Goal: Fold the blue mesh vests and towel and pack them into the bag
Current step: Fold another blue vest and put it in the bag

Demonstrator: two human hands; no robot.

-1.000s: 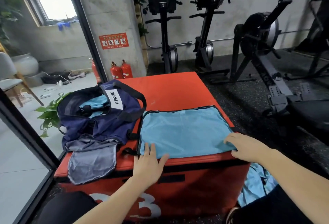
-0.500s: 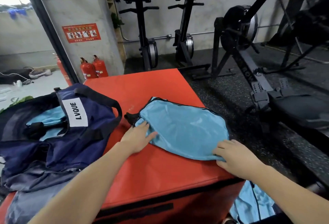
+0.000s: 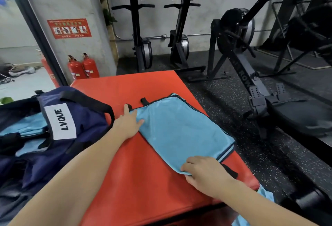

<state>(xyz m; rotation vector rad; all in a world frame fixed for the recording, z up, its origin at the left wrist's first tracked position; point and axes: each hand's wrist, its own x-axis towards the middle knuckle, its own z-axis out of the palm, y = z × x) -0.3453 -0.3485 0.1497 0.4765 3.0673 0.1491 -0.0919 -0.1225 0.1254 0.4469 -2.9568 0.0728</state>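
A blue mesh vest (image 3: 181,132), folded flat, is laid on the red worktop (image 3: 125,171), just right of the open navy bag (image 3: 53,126). The left hand (image 3: 128,124) is rested on the far-left corner with fingers straight and spread. The near corner is held by the right hand (image 3: 203,171), fingers curled over the edge; a pinch is judged likely. Both corners are probably held to keep the fold taut. The long axis is run diagonally, from far-left to near-right.
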